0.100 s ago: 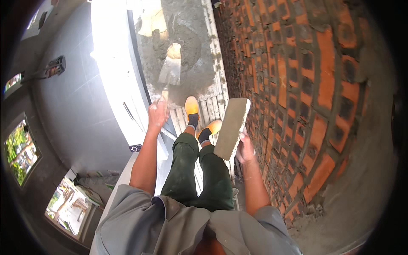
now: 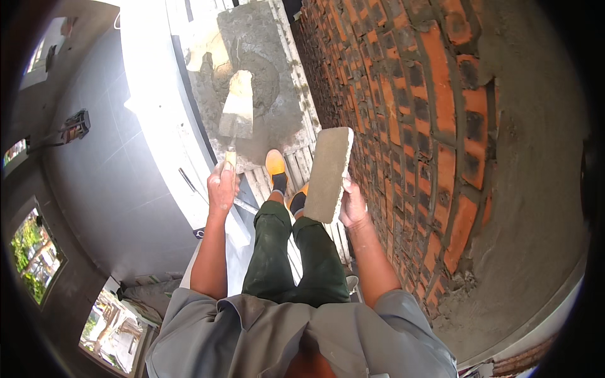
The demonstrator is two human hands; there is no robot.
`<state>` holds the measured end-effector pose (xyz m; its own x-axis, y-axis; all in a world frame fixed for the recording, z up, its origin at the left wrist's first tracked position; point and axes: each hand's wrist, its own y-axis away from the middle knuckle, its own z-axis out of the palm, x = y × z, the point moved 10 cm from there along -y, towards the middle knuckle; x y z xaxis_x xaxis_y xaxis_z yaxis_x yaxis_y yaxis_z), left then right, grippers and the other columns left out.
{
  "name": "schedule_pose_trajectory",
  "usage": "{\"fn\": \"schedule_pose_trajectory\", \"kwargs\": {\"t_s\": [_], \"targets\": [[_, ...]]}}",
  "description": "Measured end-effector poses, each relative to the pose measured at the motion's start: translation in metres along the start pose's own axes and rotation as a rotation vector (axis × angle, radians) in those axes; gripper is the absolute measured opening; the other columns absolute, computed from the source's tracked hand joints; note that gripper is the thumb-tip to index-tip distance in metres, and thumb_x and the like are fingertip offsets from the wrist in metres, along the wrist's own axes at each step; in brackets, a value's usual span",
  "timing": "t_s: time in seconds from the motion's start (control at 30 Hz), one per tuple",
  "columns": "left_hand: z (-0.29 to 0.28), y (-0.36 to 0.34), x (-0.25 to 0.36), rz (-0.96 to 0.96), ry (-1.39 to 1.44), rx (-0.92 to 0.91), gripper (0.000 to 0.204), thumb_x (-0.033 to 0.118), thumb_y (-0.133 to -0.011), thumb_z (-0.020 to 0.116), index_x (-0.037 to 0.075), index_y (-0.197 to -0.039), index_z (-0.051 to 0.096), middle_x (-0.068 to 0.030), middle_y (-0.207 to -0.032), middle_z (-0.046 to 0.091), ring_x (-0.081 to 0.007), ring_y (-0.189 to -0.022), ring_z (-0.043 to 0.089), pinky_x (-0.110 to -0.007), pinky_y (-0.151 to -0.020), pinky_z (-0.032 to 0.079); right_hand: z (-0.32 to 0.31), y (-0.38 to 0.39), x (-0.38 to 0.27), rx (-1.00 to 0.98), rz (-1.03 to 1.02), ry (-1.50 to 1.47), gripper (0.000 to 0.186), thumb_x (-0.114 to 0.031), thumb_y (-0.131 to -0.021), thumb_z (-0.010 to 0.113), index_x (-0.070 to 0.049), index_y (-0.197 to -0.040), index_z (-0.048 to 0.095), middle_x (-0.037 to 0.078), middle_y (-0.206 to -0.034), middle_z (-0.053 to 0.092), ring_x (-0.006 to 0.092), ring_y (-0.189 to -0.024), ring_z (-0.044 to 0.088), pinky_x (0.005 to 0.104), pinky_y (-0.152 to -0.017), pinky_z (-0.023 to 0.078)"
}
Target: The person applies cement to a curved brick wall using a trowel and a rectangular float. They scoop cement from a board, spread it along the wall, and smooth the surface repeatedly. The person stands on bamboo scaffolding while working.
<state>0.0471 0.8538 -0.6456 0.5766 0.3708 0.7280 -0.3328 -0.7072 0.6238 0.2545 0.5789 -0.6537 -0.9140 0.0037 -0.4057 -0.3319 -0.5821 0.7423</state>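
The person's left hand [image 2: 222, 187] is wrapped round the wooden handle of a trowel [image 2: 237, 114], fingers closed on it. The blade points away from the body, over the near half of a smeared board [image 2: 290, 113], closer to the board's left edge than its right; from where I stand I can't be sure whether it touches the wet grey mortar [image 2: 261, 70] spread there. The right hand [image 2: 353, 203] grips a rectangular float [image 2: 329, 173] by its right long edge, toward the near end, though the fingers behind it are hidden. The float's broad face is grey-brown, its rim pale and rough; it is held up, tilted, near the board's near right corner and beside the brick wall [image 2: 436, 82]. An orange shoe [image 2: 275, 162] rests by the board's near edge, on pale slats [image 2: 299, 165].
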Motion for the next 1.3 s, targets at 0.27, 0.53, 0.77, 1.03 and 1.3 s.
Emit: {"fn": "schedule_pose_trajectory", "kwargs": {"t_s": [0.27, 0.53, 0.77, 1.03, 1.3], "targets": [[0.006, 0.204, 0.164, 0.147, 0.032, -0.309, 0.032, -0.001, -0.094, 0.064, -0.001, -0.124, 0.052, -0.0089, -0.098, 0.063, -0.0117, -0.073, 0.060, -0.028, -0.065, 0.052, 0.149, 0.059, -0.091, -0.263, -0.137, -0.216, 0.064, -0.046, -0.095, 0.067, 0.000, -0.140, 0.062, 0.014, -0.132, 0.070, 0.0272, -0.118, 0.068, 0.0449, -0.104, 0.053], [-0.016, 0.294, 0.249, 0.675, -0.030, -0.191, 0.023, 0.011, -0.092, 0.070, -0.001, -0.108, 0.059, -0.0125, -0.087, 0.066, -0.0174, -0.074, 0.062, -0.037, -0.068, 0.053, 0.164, 0.161, -0.137, -0.341, -0.158, -0.417, 0.051, -0.038, -0.097, 0.061, 0.000, -0.131, 0.068, 0.017, -0.123, 0.074, 0.0271, -0.104, 0.075, 0.0434, -0.094, 0.061], [-0.033, 0.278, 0.272, 0.680, -0.586, -0.175, 0.013, 0.010, -0.096, 0.066, -0.003, -0.097, 0.062, -0.0081, -0.081, 0.064, -0.0167, -0.071, 0.061, -0.035, -0.065, 0.051, 0.118, 0.252, -0.129, -0.434, -0.102, -0.421, 0.056, -0.037, -0.096, 0.058, 0.002, -0.136, 0.065, 0.020, -0.125, 0.073, 0.0308, -0.107, 0.074, 0.0450, -0.096, 0.060], [0.025, 0.337, 0.325, 0.705, -0.649, -0.504, 0.031, 0.011, -0.091, 0.072, -0.006, -0.116, 0.065, -0.0071, -0.086, 0.065, -0.0130, -0.079, 0.056, -0.030, -0.074, 0.050, 0.054, 0.326, -0.111, -0.334, -0.240, -0.443, 0.072, -0.049, -0.090, 0.067, -0.002, -0.144, 0.058, 0.021, -0.131, 0.069, 0.0327, -0.113, 0.072, 0.0466, -0.100, 0.058], [0.095, 0.382, 0.351, 0.898, -0.998, -0.995, 0.035, 0.020, -0.093, 0.078, 0.000, -0.121, 0.070, -0.0169, -0.109, 0.072, -0.0255, -0.102, 0.069, -0.033, -0.093, 0.053, 0.033, 0.387, -0.113, -0.127, -0.420, -0.474, 0.080, -0.053, -0.085, 0.068, -0.002, -0.145, 0.058, 0.021, -0.132, 0.069, 0.0348, -0.111, 0.071, 0.0483, -0.099, 0.057]]}}
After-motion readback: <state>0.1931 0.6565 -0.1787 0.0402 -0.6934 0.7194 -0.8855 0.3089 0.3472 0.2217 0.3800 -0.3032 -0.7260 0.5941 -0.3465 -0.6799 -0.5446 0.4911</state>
